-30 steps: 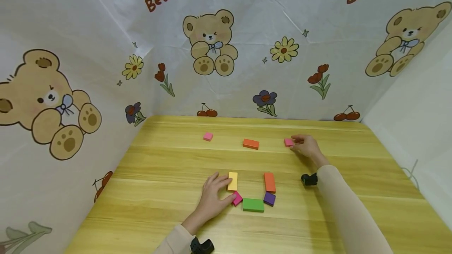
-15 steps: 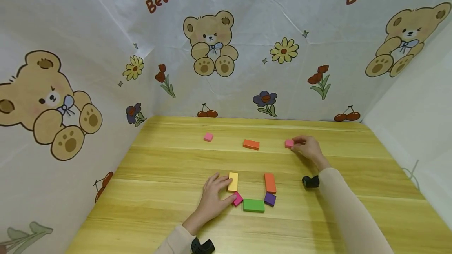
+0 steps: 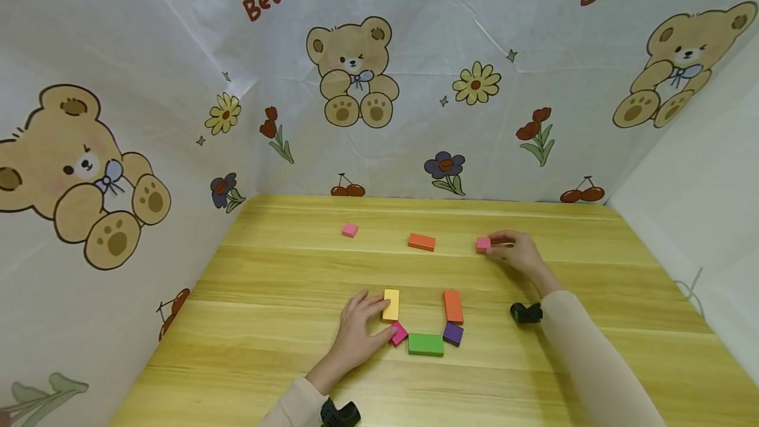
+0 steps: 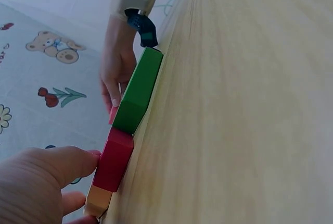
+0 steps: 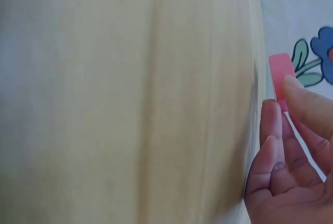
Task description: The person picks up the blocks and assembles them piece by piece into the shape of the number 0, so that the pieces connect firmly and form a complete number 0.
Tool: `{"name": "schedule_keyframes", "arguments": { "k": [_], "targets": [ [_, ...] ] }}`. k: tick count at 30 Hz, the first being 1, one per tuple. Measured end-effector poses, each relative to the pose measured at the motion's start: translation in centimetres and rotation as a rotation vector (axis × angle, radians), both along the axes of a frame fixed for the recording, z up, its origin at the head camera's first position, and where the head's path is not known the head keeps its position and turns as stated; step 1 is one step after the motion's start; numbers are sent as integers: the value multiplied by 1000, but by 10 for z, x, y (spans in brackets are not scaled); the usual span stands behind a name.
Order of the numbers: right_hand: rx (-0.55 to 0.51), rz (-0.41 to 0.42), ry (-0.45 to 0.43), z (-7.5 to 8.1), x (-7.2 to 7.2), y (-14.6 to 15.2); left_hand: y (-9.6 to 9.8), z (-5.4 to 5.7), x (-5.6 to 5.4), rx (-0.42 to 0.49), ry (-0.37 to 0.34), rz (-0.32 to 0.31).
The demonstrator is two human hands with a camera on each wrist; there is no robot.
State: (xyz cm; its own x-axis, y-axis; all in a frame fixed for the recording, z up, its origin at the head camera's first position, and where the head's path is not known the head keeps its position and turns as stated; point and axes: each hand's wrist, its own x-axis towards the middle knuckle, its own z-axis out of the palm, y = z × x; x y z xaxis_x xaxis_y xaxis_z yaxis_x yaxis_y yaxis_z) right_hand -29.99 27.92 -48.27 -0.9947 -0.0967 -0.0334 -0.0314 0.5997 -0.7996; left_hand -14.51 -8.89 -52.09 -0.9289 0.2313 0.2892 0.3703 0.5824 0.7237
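Note:
At the back right of the table, my right hand [image 3: 519, 253] pinches a small pink block [image 3: 483, 245] between thumb and fingers. In the right wrist view the thumb lies on the face of that block [image 5: 280, 70]. My left hand [image 3: 354, 333] rests low at the front, its fingertips on a yellow block [image 3: 391, 305] and its thumb against a magenta block [image 3: 398, 334]. From the magenta block, a green block [image 3: 425, 344], a purple block [image 3: 453, 334] and an orange-red block [image 3: 453, 307] continue the U-shaped row.
Farther back on the wooden table [image 3: 267, 321] lie an orange block [image 3: 421, 242] and a second pink block [image 3: 350, 230]. A bear-print cloth [image 3: 415, 38] rises behind the table and along its left side. A white wall [image 3: 705, 216] borders the right.
My right hand has drawn slightly nearer to me, and the pink block has moved a little toward me with it. My left hand and the row of blocks stay as they were.

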Motion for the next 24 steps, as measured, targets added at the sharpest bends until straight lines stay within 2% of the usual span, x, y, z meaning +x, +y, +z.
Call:
{"name": "schedule_keyframes", "arguments": {
  "k": [13, 21, 24],
  "targets": [
    [-68, 192, -27, 9, 18, -30, 0, -1, -1, 6, 7, 0],
    [-24, 312, -8, 8, 26, -47, -1, -2, -1, 11, 7, -8],
    [8, 324, 0, 9, 28, -52, -1, -3, -1, 10, 4, -7]
  ]
}}
